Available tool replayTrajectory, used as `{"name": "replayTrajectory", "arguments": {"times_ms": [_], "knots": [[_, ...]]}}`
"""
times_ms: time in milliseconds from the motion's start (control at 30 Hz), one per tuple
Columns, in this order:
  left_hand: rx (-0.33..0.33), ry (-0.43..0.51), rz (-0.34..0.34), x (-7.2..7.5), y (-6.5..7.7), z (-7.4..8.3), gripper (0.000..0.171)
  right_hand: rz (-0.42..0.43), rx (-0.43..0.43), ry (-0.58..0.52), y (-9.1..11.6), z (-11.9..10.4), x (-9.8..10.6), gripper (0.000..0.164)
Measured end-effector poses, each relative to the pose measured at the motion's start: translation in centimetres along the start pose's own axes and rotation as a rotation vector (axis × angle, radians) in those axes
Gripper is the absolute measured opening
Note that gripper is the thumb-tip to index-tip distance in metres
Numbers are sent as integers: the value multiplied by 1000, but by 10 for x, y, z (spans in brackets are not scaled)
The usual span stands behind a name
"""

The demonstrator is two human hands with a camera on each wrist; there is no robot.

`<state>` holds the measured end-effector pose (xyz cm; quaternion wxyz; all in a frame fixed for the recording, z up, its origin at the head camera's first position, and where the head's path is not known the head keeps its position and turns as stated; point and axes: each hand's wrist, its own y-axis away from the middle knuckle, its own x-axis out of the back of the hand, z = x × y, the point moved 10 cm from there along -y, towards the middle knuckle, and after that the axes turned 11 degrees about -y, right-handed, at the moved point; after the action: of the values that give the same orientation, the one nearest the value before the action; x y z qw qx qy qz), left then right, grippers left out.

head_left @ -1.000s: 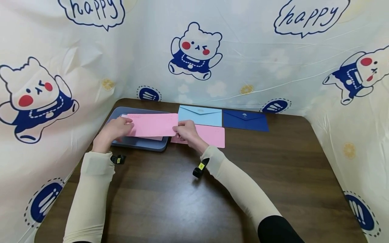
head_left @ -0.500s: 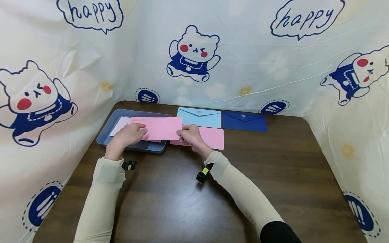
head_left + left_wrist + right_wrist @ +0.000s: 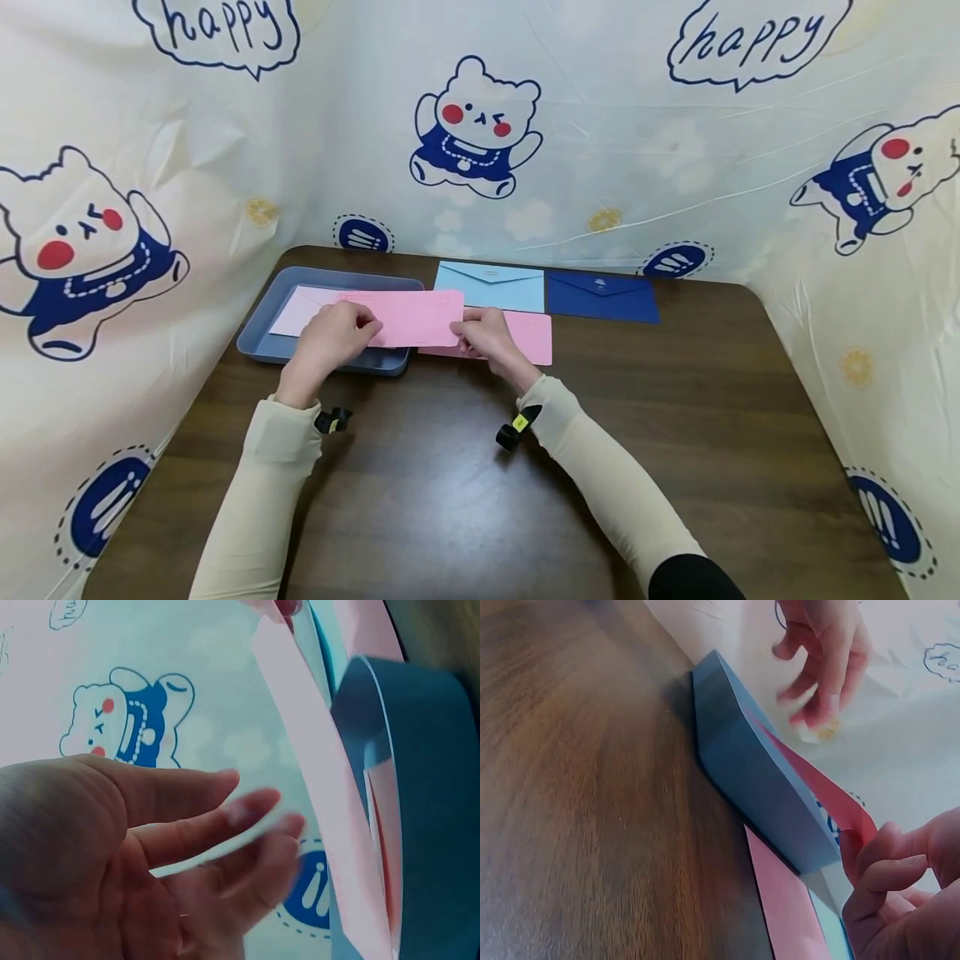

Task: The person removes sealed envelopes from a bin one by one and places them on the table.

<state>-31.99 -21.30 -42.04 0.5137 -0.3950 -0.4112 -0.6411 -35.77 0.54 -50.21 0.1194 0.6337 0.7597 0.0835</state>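
A pink envelope (image 3: 417, 318) is held at its right end by my right hand (image 3: 491, 340), whose thumb and fingers pinch the edge. It slants over the blue-grey tray (image 3: 257, 333), partly covering it. My left hand (image 3: 335, 335) hovers over the tray, close to the envelope's left part. In the left wrist view, the left fingers (image 3: 259, 881) are loosely bent, apart from the envelope, with nothing between them. A pale envelope (image 3: 296, 310) lies in the tray, partly hidden. Right of the tray, a second pink envelope (image 3: 531, 337) lies flat on the table, partly behind my right hand.
Behind the flat pink envelope lies a light blue envelope (image 3: 495, 287), with a dark blue envelope (image 3: 603, 298) to its right. The brown wooden table (image 3: 450, 483) ends at a patterned curtain (image 3: 600, 142), which hangs along the back and both sides.
Both hands have shifted to the right, and the pink envelope has moved right with my right hand. More of the pale envelope in the tray now shows.
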Motion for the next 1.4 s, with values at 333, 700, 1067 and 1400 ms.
{"name": "replayTrajectory", "arguments": {"times_ms": [333,700,1067,1400], "knots": [[-50,-53,-46,-19,4,27,14,-22,-9,-23,5,1,11,8],[-7,-92,-116,-41,6,29,12,-18,2,-9,7,4,19,11],[8,-114,-138,-45,4,27,8,0,-3,-13,10,6,32,10],[-5,-108,-143,-48,2,29,8,0,10,-2,16,2,38,11]]}}
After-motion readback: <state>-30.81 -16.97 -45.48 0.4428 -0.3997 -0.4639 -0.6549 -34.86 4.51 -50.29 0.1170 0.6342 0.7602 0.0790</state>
